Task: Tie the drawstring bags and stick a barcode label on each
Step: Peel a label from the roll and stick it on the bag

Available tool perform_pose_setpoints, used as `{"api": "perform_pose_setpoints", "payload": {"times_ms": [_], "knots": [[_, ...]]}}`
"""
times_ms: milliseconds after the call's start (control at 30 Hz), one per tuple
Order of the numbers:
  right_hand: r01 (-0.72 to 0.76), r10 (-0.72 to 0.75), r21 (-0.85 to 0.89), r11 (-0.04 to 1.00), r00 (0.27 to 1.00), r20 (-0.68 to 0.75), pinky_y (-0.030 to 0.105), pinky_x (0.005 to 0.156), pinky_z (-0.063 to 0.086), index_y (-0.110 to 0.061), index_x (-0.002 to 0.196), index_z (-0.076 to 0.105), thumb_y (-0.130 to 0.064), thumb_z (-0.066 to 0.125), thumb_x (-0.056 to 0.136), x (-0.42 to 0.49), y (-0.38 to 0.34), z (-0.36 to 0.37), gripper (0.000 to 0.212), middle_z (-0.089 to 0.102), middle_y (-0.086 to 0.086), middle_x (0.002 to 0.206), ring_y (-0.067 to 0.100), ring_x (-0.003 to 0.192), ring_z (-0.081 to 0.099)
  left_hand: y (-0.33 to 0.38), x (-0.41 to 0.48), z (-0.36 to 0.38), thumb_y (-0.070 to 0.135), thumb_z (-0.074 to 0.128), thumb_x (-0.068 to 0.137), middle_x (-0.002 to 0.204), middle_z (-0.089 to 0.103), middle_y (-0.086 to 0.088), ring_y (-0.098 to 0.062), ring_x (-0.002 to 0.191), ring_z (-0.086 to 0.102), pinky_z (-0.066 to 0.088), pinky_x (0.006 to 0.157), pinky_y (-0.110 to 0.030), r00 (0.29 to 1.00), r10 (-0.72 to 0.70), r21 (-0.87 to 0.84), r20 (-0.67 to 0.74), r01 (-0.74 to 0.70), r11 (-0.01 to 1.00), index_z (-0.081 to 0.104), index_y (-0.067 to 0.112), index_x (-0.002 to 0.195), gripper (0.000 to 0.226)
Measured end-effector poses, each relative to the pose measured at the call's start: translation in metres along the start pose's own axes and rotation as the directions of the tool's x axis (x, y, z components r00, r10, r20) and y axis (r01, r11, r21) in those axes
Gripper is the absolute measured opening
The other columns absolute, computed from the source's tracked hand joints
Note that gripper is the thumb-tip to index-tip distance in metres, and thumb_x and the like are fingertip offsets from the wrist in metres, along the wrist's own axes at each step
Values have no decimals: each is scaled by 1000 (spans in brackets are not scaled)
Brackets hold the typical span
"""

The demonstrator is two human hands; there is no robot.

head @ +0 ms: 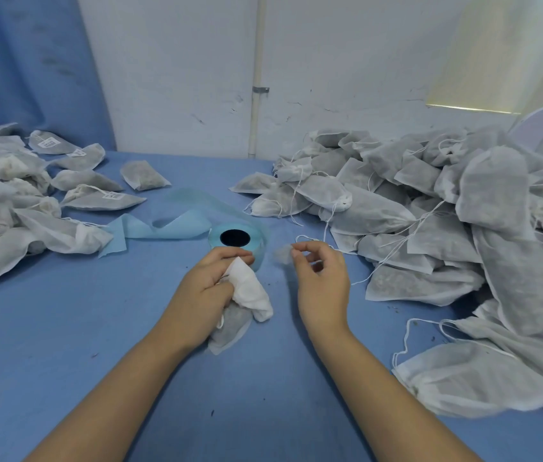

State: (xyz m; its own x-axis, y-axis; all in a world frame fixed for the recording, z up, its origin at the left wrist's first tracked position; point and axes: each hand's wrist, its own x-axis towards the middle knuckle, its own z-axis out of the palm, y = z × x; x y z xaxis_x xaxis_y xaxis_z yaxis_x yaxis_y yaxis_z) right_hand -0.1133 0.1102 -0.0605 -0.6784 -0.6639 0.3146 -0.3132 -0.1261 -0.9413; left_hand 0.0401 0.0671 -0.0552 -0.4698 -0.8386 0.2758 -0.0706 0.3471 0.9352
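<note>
While the drawstring bag (246,295) is gripped in the curled fingers of the left hand (211,288), a small pale scrap (281,253) is pinched between the thumb and fingertips of the right hand (323,285). The scrap is blurred, so it cannot be told whether it is a barcode label or a cord end. Neither hand is released.

In the head view, the only one given, the bag is held just above the blue counter (96,345), close in front of the label roll (236,240). From the roll a bare blue liner strip (163,225) is trailed off to the left. Unfinished bags (430,211) with loose cords are heaped on the right, and labelled bags (90,196) are gathered on the left.

The held bag is crumpled, so its line can only be judged roughly. Its long axis is taken to run toward and away from the person, with the white gathered end pointed at the roll and the grey filled end pointed back toward the wrist.

Several slips are to be feared. If the scrap is a label, it could be folded onto itself or stuck to the fingertips. Pressed on the puckered neck and not the flatter body, it could be creased and left unreadable. A loosely drawn cord could also let the mouth reopen.
</note>
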Motion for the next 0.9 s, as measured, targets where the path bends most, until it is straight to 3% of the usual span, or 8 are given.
{"api": "perform_pose_setpoints", "payload": {"times_ms": [67,133,267,400,467,600,800,900], "knots": [[-32,33,84,996,999,-2,11,59,38,-31,81,65,-16,63,90,0,-2,-1,17,57,-13,69,0,60,50,3,0,0,9,42,63,120,59,23,8,113,53,42,90,-10,1000,19,-25,-17,-19,1000,61,23,116,58],[-50,47,131,990,999,25,8,63,41,-31,81,65,-15,63,91,-1,-4,-2,18,66,-13,73,-2,68,59,5,1,1,6,49,67,118,63,23,11,109,55,42,85,-7,998,18,-108,-57,-24,994,61,21,119,55],[-93,82,118,989,992,95,9,69,44,-30,82,68,-4,60,86,-5,-3,-5,28,70,-13,83,-3,75,61,3,3,7,-10,58,82,86,72,23,8,80,64,46,67,-6,977,-79,-246,-200,28,969,66,27,97,41],[-184,179,296,937,983,45,16,73,48,-23,82,70,-10,61,89,-7,-6,-11,17,69,-17,72,2,74,61,-1,5,7,-3,66,82,91,73,17,-2,89,68,51,76,-17,951,-179,-363,-254,78,929,66,27,95,32],[-149,135,309,939,989,68,17,75,49,-22,92,66,-11,62,91,-9,-10,-11,12,67,-14,71,3,74,60,-2,5,5,-1,68,81,95,74,11,-10,94,69,51,83,-26,935,-220,-397,-276,98,913,67,25,96,30],[44,-112,314,949,973,203,13,76,42,-28,119,50,0,54,93,-19,-17,-8,38,53,-2,78,1,72,52,-2,4,6,-1,69,81,95,74,7,-13,93,70,54,83,-28,934,-231,-410,-272,105,906,67,22,97,28],[201,-270,205,958,875,402,12,75,41,-39,125,42,-14,53,88,-32,-15,-2,46,59,-10,76,5,72,54,0,3,7,-2,67,82,91,75,5,-9,81,70,53,65,-16,947,-196,-419,-255,74,905,67,17,99,27],[257,-286,125,958,857,429,24,79,45,-45,124,40,-13,51,91,-33,-14,-2,48,58,-10,79,13,78,55,1,4,7,-1,67,82,90,75,3,-9,79,70,54,64,-17,946,-197,-433,-256,70,899,67,18,98,25]]}}
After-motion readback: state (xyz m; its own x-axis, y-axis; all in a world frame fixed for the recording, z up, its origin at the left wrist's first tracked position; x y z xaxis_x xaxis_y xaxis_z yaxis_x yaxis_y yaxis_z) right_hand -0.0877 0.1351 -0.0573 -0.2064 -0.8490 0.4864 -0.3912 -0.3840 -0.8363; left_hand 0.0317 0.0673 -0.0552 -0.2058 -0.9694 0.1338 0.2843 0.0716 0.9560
